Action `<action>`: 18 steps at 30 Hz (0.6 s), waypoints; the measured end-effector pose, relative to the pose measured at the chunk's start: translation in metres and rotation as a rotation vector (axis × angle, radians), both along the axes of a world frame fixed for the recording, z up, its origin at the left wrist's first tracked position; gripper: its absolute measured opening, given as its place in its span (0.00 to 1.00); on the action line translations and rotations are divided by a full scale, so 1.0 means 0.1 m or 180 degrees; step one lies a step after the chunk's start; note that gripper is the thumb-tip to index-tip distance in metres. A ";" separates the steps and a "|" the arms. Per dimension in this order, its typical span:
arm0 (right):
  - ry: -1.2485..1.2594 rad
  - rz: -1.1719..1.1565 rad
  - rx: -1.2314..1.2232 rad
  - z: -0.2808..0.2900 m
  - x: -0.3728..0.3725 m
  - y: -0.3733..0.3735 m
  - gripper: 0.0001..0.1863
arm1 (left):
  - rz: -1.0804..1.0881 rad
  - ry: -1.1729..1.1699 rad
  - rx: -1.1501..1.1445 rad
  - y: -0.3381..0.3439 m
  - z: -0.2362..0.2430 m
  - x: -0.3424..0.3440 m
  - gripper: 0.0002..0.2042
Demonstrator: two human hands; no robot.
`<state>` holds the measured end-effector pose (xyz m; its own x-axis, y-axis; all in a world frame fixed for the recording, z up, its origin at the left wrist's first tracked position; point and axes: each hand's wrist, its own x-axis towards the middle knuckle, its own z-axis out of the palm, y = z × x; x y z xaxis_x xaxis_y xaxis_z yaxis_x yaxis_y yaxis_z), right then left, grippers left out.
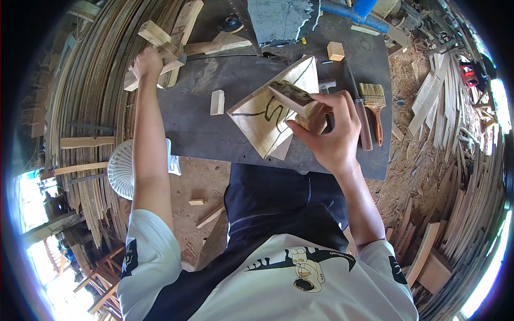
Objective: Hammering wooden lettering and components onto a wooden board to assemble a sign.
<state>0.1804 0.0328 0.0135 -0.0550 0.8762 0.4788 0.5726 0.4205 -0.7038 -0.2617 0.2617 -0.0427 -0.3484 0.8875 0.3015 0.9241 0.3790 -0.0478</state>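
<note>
My right hand (340, 125) pinches a small wooden block (293, 98) with a dark, rough edge between thumb and fingers. The block is tilted above a pale wooden board (254, 115) marked with black drawn lines, which lies askew at the table's near side. Far out to the left, my left hand (147, 63) is closed at a cluster of cut wood pieces (154, 33) on the table's corner. Its fingers curl over one of these pieces, and their tips are hidden. Between the hands a small pale block (217, 102) rests on the dark table (195, 128).
Right of the board lie a hammer (365, 125) and a flat paintbrush (373, 101). A wooden cube (335, 51) sits farther back, near a dark grey machine part (281, 21) and a blue pipe (356, 17). A white plastic stool (121, 170) stands at left; stacked planks (101, 64) flank the table.
</note>
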 end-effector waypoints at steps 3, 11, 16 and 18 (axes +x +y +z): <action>0.0035 0.0016 -0.0147 0.00 -0.03 0.02 0.27 | 0.0070 0.0005 -0.0008 0.03 0.05 0.02 0.21; -0.0191 -0.0093 -0.0184 -0.01 -0.17 0.12 0.27 | -0.0673 -0.0446 0.2272 -0.80 0.98 0.82 0.20; -0.0465 -0.0322 -0.0093 0.04 -0.27 0.15 0.28 | -0.1894 -0.2628 0.1122 -1.89 1.14 1.99 0.18; -0.0499 -0.0327 -0.0136 0.07 -0.31 0.16 0.27 | -0.2147 -0.3069 0.0714 -2.08 1.05 2.25 0.12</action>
